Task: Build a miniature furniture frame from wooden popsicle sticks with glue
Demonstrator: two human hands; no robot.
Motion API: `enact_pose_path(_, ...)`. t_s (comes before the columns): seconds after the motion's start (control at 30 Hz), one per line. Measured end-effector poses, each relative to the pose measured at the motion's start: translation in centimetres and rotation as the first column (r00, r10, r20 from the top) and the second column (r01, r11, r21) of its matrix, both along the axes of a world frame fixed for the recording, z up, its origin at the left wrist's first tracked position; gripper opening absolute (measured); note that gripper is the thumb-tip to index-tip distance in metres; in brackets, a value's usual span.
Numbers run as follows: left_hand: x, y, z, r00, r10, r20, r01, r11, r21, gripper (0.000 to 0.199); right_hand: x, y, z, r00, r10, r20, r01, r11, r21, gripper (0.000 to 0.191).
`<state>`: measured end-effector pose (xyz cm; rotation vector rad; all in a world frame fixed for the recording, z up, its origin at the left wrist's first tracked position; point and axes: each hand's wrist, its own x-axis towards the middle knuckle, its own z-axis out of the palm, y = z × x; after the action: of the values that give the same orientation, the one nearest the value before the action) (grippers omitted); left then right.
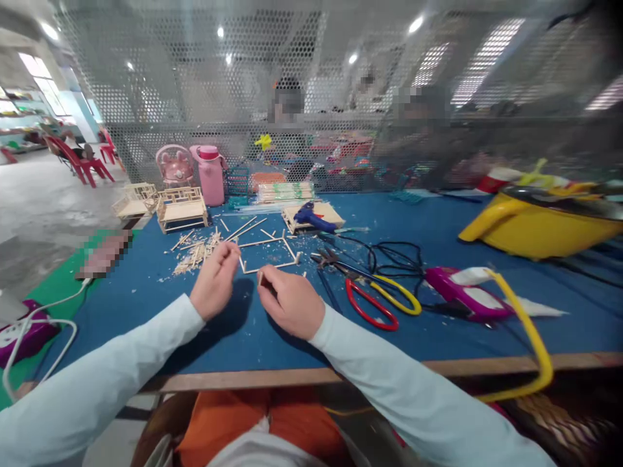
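Note:
My left hand (215, 279) is closed, its fingertips at the left corner of a flat frame of thin wooden sticks (272, 266) with short upright pieces at its corners. What those fingers hold, if anything, is hidden. My right hand (292, 301) curls just in front of the frame's near side, thumb and forefinger pressed together; anything pinched there is too small to name. Beside my left hand lies a pile of cut sticks (195, 254). Pliers (328, 258) and scissors with red and yellow handles (372, 303) lie right of my right hand.
Small stick-built furniture models (182, 207) and a pink bottle (211, 176) stand at the back left. A blue glue gun (315, 217) rests on a wooden piece. To the right are a black cable (396, 256), a purple power strip (467, 295) and a yellow container (545, 224).

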<state>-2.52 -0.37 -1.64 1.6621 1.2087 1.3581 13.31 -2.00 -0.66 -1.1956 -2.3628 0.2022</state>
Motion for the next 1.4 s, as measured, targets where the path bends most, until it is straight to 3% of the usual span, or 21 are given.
enact_pose_path(0.1,2.0,-1.4,0.0,0.978,-0.191,-0.083,0.184,0.979,-0.089,0.018,0.7,-0.8,-0.2,0.988,-0.141,0.054,0.142,0.99,0.002,0.014)
enact_pose_path(0.27,3.6,-1.2,-0.6,0.967,-0.141,-0.211,0.102,0.978,-0.182,0.028,1.8,-0.7,-0.7,0.926,-0.321,0.196,0.324,0.946,0.019,0.015)
enact_pose_path(0.37,3.9,-1.1,-0.9,0.921,-0.131,-0.366,0.098,0.989,-0.109,0.026,1.9,-0.5,-0.9,0.913,-0.326,0.243,0.322,0.945,0.058,0.014)
enact_pose_path(0.53,3.8,-1.3,-1.6,0.761,-0.062,-0.645,0.148,0.986,0.08,0.024,2.4,-0.5,-0.9,0.919,-0.314,0.24,0.319,0.948,0.017,0.01)
enact_pose_path(0.63,3.5,-1.3,-1.6,0.787,-0.073,-0.612,0.154,0.985,0.081,0.026,4.7,-0.5,-0.3,0.863,-0.428,0.269,0.433,0.9,0.041,0.019)
enact_pose_path(0.77,3.1,-1.6,-1.5,0.832,-0.137,-0.537,0.203,0.977,0.064,0.029,9.3,-0.7,0.2,0.715,-0.576,0.397,0.598,0.797,0.079,0.021)
enact_pose_path(0.83,3.2,-1.8,-1.6,0.842,-0.177,-0.51,0.229,0.973,0.039,0.028,10.6,-0.9,0.0,0.707,-0.564,0.427,0.603,0.796,0.055,0.022)
enact_pose_path(0.97,3.4,-2.0,-1.7,0.846,-0.236,-0.479,0.276,0.961,0.014,0.027,9.5,-0.9,-1.0,0.735,-0.526,0.428,0.555,0.829,0.067,0.027)
enact_pose_path(1.13,3.3,-1.9,-1.7,0.841,-0.294,-0.454,0.33,0.944,0.0,0.027,7.4,0.3,-2.2,0.667,-0.574,0.475,0.602,0.791,0.111,0.016)
enact_pose_path(1.27,3.3,-1.9,-2.0,0.836,-0.327,-0.441,0.361,0.932,-0.007,0.028,8.2,-0.2,-1.7,0.676,-0.676,0.293,0.68,0.726,0.106,0.025)
enact_pose_path(1.33,3.6,-1.8,-2.0,0.846,-0.343,-0.408,0.367,0.93,-0.022,0.031,8.7,-1.4,-0.7,0.688,-0.725,0.033,0.72,0.687,0.101,0.027)
enact_pose_path(1.4,4.1,-1.8,-1.7,0.878,-0.339,-0.338,0.36,0.933,0.0,0.033,8.8,-3.0,0.6,0.688,-0.66,-0.302,0.702,0.71,0.048,0.029)
